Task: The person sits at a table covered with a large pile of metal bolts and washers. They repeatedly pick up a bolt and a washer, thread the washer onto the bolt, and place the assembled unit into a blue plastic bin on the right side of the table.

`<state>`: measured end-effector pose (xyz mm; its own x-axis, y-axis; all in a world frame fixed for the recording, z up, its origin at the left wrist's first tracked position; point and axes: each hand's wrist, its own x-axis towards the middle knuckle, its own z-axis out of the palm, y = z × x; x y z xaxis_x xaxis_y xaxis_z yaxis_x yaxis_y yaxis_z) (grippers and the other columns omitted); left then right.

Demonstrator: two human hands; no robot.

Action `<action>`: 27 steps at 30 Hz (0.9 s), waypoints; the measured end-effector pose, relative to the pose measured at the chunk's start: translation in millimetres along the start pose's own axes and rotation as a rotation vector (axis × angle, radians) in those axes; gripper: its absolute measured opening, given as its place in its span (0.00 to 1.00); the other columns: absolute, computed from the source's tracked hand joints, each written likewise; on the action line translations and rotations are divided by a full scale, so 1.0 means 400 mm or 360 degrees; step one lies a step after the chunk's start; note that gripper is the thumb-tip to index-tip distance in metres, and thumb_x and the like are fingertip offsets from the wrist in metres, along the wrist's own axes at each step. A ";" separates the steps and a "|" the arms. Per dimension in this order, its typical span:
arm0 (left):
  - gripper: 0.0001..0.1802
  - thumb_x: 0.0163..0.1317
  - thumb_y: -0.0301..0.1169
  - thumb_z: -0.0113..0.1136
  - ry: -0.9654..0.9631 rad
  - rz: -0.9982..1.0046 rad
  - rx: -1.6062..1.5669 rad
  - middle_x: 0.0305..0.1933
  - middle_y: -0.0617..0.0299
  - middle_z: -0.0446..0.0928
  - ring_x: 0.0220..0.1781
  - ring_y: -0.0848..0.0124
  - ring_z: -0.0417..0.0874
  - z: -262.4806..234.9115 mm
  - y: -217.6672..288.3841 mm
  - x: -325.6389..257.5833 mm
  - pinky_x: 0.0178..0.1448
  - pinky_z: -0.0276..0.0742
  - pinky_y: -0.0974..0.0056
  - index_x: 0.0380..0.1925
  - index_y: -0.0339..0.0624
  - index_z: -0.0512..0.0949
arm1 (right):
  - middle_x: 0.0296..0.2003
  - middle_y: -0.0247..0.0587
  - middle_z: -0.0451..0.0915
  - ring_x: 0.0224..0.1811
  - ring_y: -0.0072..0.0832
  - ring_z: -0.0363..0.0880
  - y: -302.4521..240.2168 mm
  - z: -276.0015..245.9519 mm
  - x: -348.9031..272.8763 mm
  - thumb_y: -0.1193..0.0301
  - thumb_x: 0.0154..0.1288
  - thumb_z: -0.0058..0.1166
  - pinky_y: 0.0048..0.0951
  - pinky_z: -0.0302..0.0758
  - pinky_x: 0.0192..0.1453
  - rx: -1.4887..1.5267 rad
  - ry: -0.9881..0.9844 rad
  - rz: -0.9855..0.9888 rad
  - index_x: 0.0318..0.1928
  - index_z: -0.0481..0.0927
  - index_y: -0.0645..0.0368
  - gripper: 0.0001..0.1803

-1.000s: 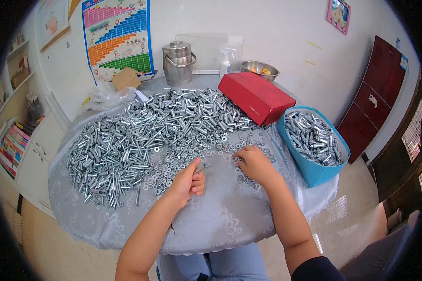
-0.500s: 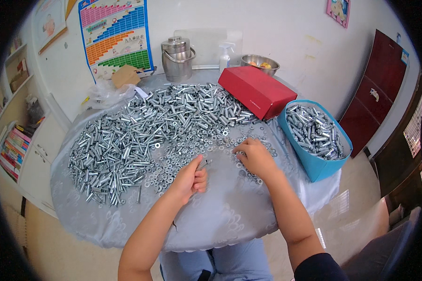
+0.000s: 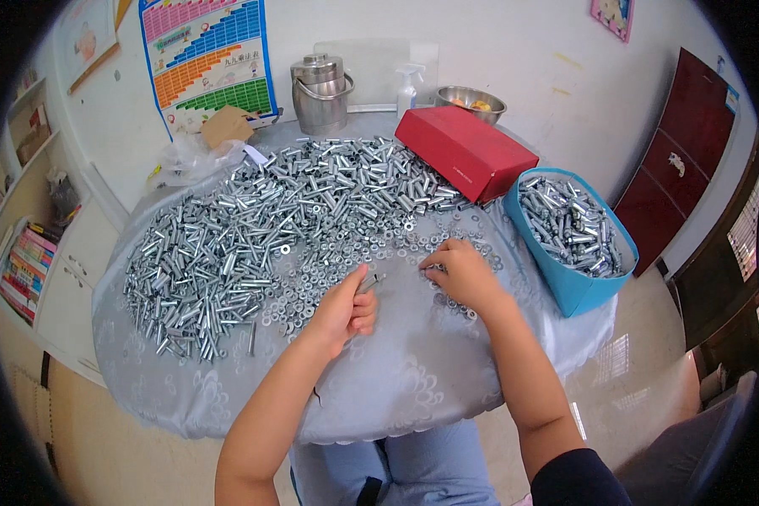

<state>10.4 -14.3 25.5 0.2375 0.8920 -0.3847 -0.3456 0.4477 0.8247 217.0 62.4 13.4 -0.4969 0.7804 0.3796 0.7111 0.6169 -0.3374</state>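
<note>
My left hand [image 3: 346,310] is closed round a silvery metal bolt [image 3: 376,280], whose end sticks out past the thumb. To the right, my right hand [image 3: 467,275] reaches down to the tabletop with thumb and fingertips drawn together among loose washers [image 3: 457,309]. Whatever lies between those fingertips is too small to make out. Scattered nuts and washers [image 3: 337,253] spread beyond and between both hands. A large heap of metal bolts and sleeves [image 3: 202,270] covers the left and far part of the table.
A blue fabric bin [image 3: 557,278] full of assembled bolts stands at the right. Next to it a red box [image 3: 468,152] rests by the heap. Farther back are a steel pot [image 3: 320,97], a spray bottle [image 3: 406,88] and a metal bowl [image 3: 499,108]. A pale cloth [image 3: 379,379] covers the table.
The view has shifted slightly. My left hand keeps its grip on the bolt, and my right fingertips stay down by the washers with little movement.
</note>
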 end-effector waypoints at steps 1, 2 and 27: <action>0.28 0.64 0.52 0.37 -0.0006 0.0011 0.0011 0.10 0.73 0.46 0.12 0.78 0.49 0.000 0.000 0.001 0.20 0.49 0.70 0.09 0.52 0.50 | 0.33 0.43 0.74 0.41 0.39 0.71 0.001 -0.002 0.001 0.70 0.49 0.57 0.34 0.69 0.48 0.0002 -0.0007 0.0004 0.32 0.83 0.51 0.07; 0.28 0.64 0.52 0.37 -0.0012 0.0022 0.0022 0.10 0.73 0.46 0.12 0.78 0.49 0.000 0.000 0.001 0.20 0.49 0.70 0.09 0.52 0.50 | 0.33 0.43 0.75 0.41 0.39 0.71 0.004 -0.003 0.001 0.70 0.49 0.57 0.34 0.69 0.48 0.0015 -0.0015 0.0004 0.31 0.83 0.51 0.07; 0.27 0.63 0.51 0.40 0.0109 0.0064 0.0110 0.10 0.73 0.48 0.12 0.77 0.49 0.014 -0.002 -0.004 0.20 0.51 0.69 0.10 0.53 0.50 | 0.27 0.32 0.77 0.29 0.18 0.73 -0.110 -0.048 0.020 0.75 0.53 0.59 0.19 0.70 0.33 0.1918 -0.0435 0.0336 0.35 0.78 0.63 0.08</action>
<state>15.2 -16.6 27.9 0.1612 0.9123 -0.3765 -0.2895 0.4084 0.8657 191.1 39.5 47.9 -0.6185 0.7817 0.0801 -0.0456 0.0660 -0.9968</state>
